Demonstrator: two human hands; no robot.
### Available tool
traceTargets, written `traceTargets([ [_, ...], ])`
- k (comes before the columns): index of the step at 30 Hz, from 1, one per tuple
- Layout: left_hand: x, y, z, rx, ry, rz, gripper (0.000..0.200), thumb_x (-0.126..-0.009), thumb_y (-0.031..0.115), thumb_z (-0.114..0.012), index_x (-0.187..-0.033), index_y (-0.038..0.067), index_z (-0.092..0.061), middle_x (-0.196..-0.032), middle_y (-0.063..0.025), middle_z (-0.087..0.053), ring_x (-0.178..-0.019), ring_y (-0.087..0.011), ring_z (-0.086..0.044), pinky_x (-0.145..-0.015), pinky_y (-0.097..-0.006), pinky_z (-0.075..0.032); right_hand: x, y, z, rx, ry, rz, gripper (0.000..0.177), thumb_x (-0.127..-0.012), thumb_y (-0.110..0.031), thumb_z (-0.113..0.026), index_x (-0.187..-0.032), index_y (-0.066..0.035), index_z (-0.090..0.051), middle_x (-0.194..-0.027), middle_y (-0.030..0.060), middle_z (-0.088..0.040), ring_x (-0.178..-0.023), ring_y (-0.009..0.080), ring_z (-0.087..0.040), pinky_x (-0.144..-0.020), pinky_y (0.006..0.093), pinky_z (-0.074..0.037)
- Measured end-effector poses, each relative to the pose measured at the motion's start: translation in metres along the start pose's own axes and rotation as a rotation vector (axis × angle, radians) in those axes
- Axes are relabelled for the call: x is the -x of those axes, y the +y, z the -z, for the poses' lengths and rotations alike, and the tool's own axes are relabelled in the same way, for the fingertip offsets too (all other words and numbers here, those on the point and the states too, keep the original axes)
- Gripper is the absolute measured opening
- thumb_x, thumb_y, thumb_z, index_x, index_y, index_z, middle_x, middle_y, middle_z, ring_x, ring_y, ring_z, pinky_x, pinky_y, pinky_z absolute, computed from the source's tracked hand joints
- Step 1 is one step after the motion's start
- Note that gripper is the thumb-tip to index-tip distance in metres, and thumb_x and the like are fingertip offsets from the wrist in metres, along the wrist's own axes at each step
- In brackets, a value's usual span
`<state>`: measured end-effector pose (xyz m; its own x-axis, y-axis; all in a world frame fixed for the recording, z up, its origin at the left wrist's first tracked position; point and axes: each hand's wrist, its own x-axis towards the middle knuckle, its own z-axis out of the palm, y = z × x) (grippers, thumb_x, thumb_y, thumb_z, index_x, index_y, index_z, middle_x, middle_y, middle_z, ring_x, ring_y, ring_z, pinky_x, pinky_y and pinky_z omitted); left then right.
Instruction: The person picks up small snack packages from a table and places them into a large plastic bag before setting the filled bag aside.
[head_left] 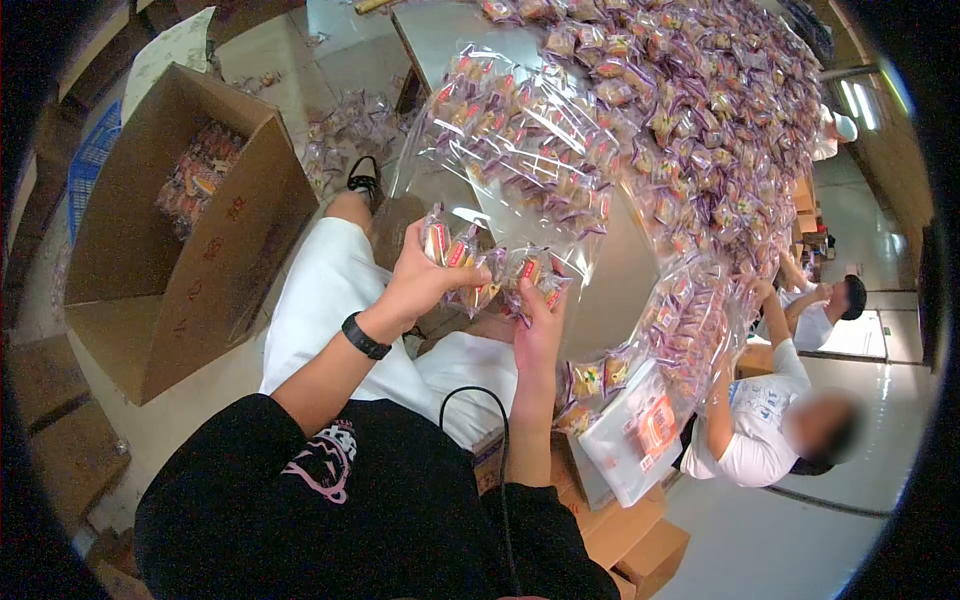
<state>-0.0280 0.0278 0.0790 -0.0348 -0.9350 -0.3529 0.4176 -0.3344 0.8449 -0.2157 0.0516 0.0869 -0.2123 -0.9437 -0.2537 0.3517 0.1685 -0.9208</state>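
My left hand, with a black band at the wrist, is closed around several small wrapped snack packets with red labels and clear film. Close beside it, my right hand grips more of the same packets. The two bunches nearly meet in front of my lap. Just beyond them lies a large clear plastic bag with rows of packets in it, its open end toward my hands. I cannot make out exactly how many packets each hand holds.
A big heap of wrapped packets covers the table on the right. An open cardboard box with packets inside stands at left. A stack of flat printed bags lies near my right arm. Another person handles a filled bag.
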Motion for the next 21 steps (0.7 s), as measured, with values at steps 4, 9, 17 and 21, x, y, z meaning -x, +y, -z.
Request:
traceTargets([
  [4, 0.001, 0.016, -0.007, 0.028, 0.066, 0.037, 0.113, -0.068, 0.01, -0.095, -0.149, -0.003, -0.016, -0.131, -0.018, -0.053, -0.118, -0.0233, -0.059, -0.099, -0.035, -0.052, -0.013, 0.002, 0.008, -0.001, -0.087, 0.015, 0.081, -0.09, -0.006, -0.073, -0.159, -0.014, -0.032, -0.148, 0.0143, -0.046, -0.123, 0.0246, -0.058, -0.099, 0.039, -0.052],
  [9, -0.008, 0.006, -0.005, -0.056, 0.067, 0.055, 0.11, -0.068, 0.015, -0.095, -0.145, 0.0, -0.018, -0.13, -0.0186, -0.051, -0.119, -0.0255, -0.058, -0.102, -0.036, -0.05, -0.028, -0.001, 0.021, 0.352, -0.198, 0.131, 0.089, -0.083, -0.006, -0.08, -0.16, -0.016, -0.036, -0.151, 0.0146, -0.043, -0.125, 0.0249, -0.056, -0.102, 0.0369, -0.05],
  [17, 0.0, -0.011, 0.016, -0.27, -0.088, -0.087, 0.108, -0.066, 0.017, -0.096, -0.148, 0.004, -0.028, -0.131, -0.0159, -0.054, -0.117, -0.024, -0.058, -0.1, -0.0372, -0.051, -0.016, -0.029, 0.044, 0.399, -0.382, -0.171, 0.096, -0.078, -0.001, -0.08, -0.161, -0.018, -0.036, -0.142, 0.0133, -0.048, -0.118, 0.0229, -0.059, -0.098, 0.0331, -0.052],
  [21, 0.001, 0.015, 0.023, -0.473, -0.162, -0.074, 0.11, -0.066, 0.016, -0.094, -0.154, 0.008, -0.029, -0.133, -0.0162, -0.057, -0.116, -0.0238, -0.06, -0.096, -0.0383, -0.053, -0.018, -0.023, 0.042, 0.406, -0.287, -0.1, 0.096, -0.08, -0.002, -0.08, -0.163, -0.017, -0.032, -0.139, 0.0154, -0.051, -0.111, 0.0211, -0.062, -0.09, 0.0318, -0.054],
])
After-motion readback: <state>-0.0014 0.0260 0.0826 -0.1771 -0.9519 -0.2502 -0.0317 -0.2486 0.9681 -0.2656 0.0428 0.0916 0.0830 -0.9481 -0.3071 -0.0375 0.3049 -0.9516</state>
